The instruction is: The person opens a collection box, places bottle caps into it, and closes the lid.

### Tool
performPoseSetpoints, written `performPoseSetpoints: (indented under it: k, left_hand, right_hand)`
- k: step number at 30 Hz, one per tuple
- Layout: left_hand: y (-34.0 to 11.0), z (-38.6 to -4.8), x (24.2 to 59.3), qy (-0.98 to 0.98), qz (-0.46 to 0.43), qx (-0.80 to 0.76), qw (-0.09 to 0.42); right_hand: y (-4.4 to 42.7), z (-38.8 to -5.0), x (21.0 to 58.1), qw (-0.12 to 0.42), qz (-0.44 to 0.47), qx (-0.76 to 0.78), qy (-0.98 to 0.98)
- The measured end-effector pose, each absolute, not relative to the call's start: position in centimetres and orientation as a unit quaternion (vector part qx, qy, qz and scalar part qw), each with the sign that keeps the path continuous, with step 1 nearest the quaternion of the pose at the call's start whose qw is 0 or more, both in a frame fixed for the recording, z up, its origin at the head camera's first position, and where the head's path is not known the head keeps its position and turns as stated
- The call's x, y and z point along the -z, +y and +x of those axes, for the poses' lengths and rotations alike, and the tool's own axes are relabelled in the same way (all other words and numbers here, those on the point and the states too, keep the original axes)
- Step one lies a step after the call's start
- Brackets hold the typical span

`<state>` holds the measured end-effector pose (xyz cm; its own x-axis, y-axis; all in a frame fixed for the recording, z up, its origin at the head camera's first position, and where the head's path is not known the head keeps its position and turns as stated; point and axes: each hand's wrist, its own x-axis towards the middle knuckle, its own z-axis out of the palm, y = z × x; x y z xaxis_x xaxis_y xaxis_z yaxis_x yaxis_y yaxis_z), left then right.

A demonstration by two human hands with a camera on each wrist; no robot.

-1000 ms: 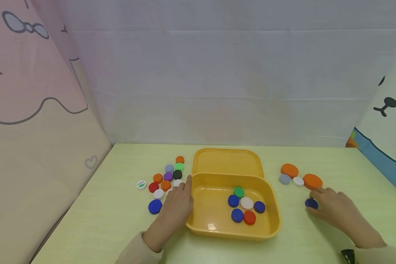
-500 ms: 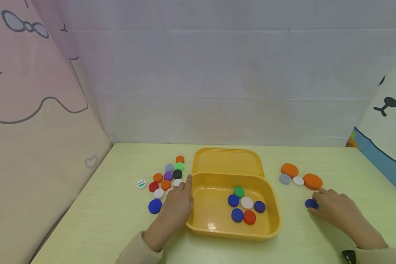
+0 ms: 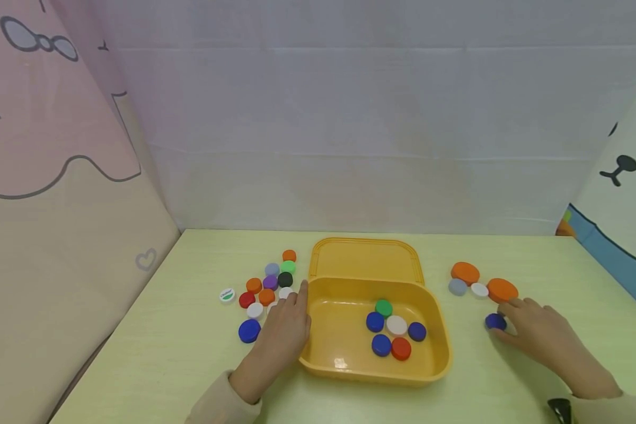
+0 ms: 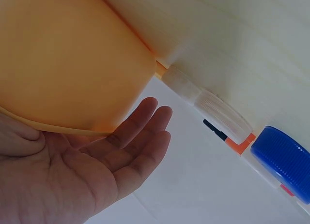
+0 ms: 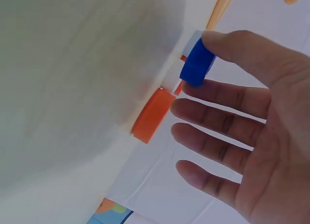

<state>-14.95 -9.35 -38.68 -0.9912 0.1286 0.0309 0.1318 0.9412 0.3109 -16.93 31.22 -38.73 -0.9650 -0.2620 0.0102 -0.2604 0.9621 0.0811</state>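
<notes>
At the right, the right hand (image 3: pixel 548 341) pinches a dark blue cap (image 3: pixel 495 321) between thumb and index finger. In the right wrist view that blue cap (image 5: pixel 197 63) sits between the thumb and index fingertip of the right hand (image 5: pixel 252 122), the other fingers spread. The left hand (image 3: pixel 283 330) rests at the left wall of the yellow box (image 3: pixel 328 371); in the left wrist view the left hand (image 4: pixel 97 171) has its rim (image 4: pixel 72 131) between thumb and loosely bent fingers. Inside the box lie several caps, among them a green cap (image 3: pixel 384 308) and a red cap (image 3: pixel 401 348).
Left of the box several caps are grouped, with a large blue cap (image 3: pixel 249 331) nearest the front. Behind the box lies its yellow lid (image 3: pixel 365 259). Two orange caps (image 3: pixel 465 272), a pale blue cap (image 3: pixel 457 287) and a white cap (image 3: pixel 479 290) are at the right.
The dark blue cap has shifted slightly left and away from the person, with the right hand's fingertips following it. The left hand and the box have stayed in place.
</notes>
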Motion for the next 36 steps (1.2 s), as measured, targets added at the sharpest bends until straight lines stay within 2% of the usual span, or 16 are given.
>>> performPoseSetpoints:
  k: [10, 21, 26, 36]
  left_hand:
    - [-9.4, -15.0, 38.7, -0.985, -0.071, 0.154, 0.011]
    - [-9.4, -15.0, 38.7, -0.985, -0.071, 0.155, 0.009]
    - [-9.4, -15.0, 38.8, -0.985, -0.067, 0.159, 0.006]
    - [-9.4, -15.0, 38.8, -0.986, -0.074, 0.150, 0.014]
  right_hand:
    - [29.3, -16.3, 36.9, 0.102, 0.185, 0.043, -0.977]
    - [25.6, -15.5, 34.0, 0.142, 0.215, 0.042, -0.965]
    - [23.8, -15.0, 33.3, 0.181, 0.247, 0.039, -0.951]
    - [20.6, -14.9, 33.7, 0.183, 0.282, 0.055, -0.940]
